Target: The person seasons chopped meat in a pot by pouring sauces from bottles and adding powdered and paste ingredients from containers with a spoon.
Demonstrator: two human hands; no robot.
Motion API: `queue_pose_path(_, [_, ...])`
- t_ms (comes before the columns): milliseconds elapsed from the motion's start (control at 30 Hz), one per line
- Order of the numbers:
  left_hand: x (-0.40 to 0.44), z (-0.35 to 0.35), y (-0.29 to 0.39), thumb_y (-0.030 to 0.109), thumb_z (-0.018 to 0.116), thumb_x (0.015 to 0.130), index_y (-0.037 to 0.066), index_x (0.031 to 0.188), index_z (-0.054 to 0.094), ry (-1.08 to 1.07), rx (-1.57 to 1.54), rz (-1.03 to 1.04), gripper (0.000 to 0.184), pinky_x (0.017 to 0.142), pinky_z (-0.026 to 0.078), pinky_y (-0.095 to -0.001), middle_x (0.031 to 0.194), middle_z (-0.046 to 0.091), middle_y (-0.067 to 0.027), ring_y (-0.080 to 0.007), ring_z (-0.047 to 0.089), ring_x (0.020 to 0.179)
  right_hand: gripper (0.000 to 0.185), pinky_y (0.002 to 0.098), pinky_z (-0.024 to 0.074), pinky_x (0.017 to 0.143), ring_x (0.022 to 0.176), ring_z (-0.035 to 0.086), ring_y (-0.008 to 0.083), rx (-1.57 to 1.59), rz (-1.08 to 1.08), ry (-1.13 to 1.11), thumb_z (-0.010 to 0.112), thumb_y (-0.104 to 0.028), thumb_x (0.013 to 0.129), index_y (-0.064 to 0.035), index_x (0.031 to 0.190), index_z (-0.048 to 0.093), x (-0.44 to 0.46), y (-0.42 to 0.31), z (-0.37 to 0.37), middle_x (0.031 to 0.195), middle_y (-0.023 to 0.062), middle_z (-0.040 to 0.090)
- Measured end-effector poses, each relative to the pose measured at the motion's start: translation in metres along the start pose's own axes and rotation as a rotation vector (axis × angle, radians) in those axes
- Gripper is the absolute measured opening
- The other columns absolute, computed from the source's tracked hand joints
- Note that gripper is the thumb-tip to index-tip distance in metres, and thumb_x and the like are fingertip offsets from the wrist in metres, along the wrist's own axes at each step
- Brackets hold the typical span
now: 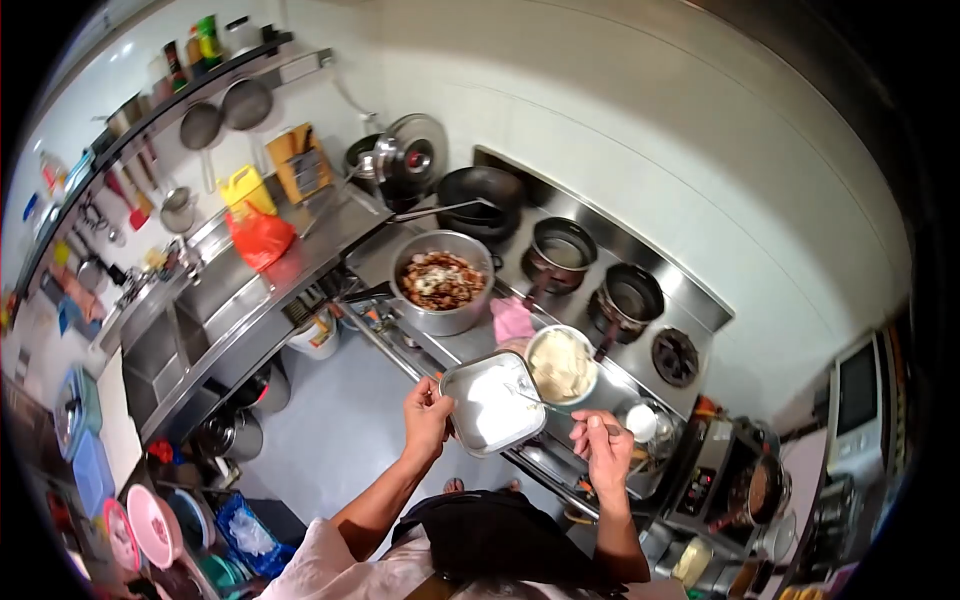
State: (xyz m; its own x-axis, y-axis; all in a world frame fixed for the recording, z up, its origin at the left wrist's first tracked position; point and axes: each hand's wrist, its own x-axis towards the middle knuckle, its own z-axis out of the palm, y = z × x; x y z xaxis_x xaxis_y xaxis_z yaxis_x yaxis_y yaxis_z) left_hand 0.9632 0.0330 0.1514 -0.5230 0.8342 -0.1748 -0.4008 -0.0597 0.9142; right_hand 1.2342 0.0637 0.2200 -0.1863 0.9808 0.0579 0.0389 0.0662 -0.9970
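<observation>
My left hand (pixel 427 418) grips the left rim of a square metal container (pixel 541 418), which I hold up in front of me. White contents, perhaps a powder, cover part of its bottom (pixel 482 412). In my right hand (pixel 603 446) is a thin-handled spoon (pixel 548 406), pinched between the fingers, its far end reaching over the container. Just beyond the container stands a bowl (pixel 592 378) of pale, cream-coloured pieces. Farther left is a large metal pot (pixel 440 320) holding brown pieces with a white heap on top (pixel 440 279).
Dark pans (pixel 566 247) stand on the stove behind, with a wok (pixel 480 197) beside them. A pink cloth (pixel 512 320) lies near the pot. At left are a double sink (pixel 168 350) and a red plastic bag (pixel 258 238). Basins (pixel 154 528) stand at lower left.
</observation>
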Motion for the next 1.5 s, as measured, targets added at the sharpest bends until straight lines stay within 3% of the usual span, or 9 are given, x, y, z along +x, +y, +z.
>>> queue_pose_path(200, [0.053,-0.044,0.035,-0.003,0.058,0.083,0.011,0.075,0.044,0.132,0.001,0.057,0.021,0.029,0.032,-0.0262,0.055,0.048,0.0001,-0.0087,0.039,0.034,0.036,0.0224,0.0348,0.042,0.047,0.047,0.0070,0.268,0.093,-0.013,0.048,-0.030,0.105,-0.0010,0.095,0.066,0.090,0.028,0.079,0.066,0.0040,0.060])
queue_pose_path(567, [0.190,-0.054,0.064,-0.001,0.059,0.083,0.012,0.074,0.044,0.323,0.038,0.105,0.022,0.029,0.033,-0.0275,0.053,0.048,-0.0006,-0.0102,0.039,0.033,0.034,0.0230,0.0301,0.039,0.043,0.043,0.0088,0.558,0.126,-0.085,0.052,-0.031,0.102,-0.0003,0.094,0.064,0.251,0.057,0.157,0.063,0.0061,0.057])
queue_pose_path(767, [0.248,-0.060,0.066,-0.001,0.059,0.082,0.012,0.074,0.040,0.386,-0.003,0.109,0.024,0.030,0.035,-0.0291,0.055,0.046,-0.0005,-0.0110,0.037,0.034,0.034,0.0242,0.0298,0.039,0.043,0.043,0.0100,0.649,0.270,0.002,0.055,-0.034,0.100,-0.0016,0.094,0.064,0.312,0.058,0.188,0.063,0.0056,0.057])
queue_pose_path(933, [0.286,-0.088,0.069,-0.001,0.058,0.082,0.012,0.075,0.041,0.420,0.018,0.106,0.023,0.030,0.034,-0.0287,0.055,0.046,-0.0003,-0.0107,0.037,0.034,0.032,0.0249,0.0287,0.039,0.044,0.044,0.0102,0.693,0.258,0.108,0.056,-0.035,0.099,-0.0043,0.095,0.067,0.345,0.093,0.190,0.066,0.0043,0.059])
queue_pose_path(1200, [0.312,-0.159,0.087,-0.003,0.057,0.081,0.013,0.073,0.040,0.456,0.064,0.125,0.024,0.032,0.027,-0.0263,0.055,0.045,0.0021,-0.0087,0.036,0.036,0.031,0.0233,0.0301,0.039,0.045,0.046,0.0087,0.365,0.204,0.216,0.053,-0.032,0.102,-0.0048,0.091,0.065,0.361,0.143,0.197,0.063,0.0036,0.058])
queue_pose_path(1467, [0.329,-0.186,0.101,-0.005,0.055,0.082,0.011,0.072,0.040,0.443,0.063,0.131,0.024,0.031,0.031,-0.0268,0.056,0.043,0.0027,-0.0084,0.038,0.036,0.031,0.0236,0.0399,0.047,0.055,0.053,0.0089,0.184,0.087,0.124,0.050,-0.029,0.105,-0.0021,0.104,0.065,0.385,0.144,0.259,0.073,0.0035,0.062])
queue_pose_path(1500, [0.331,-0.188,0.100,-0.005,0.055,0.082,0.011,0.072,0.040,0.437,0.058,0.133,0.024,0.031,0.031,-0.0267,0.056,0.044,0.0028,-0.0084,0.038,0.036,0.030,0.0219,0.0408,0.054,0.060,0.053,0.0081,0.160,0.064,0.099,0.054,-0.030,0.104,-0.0026,0.105,0.067,0.384,0.137,0.260,0.075,0.0022,0.062])
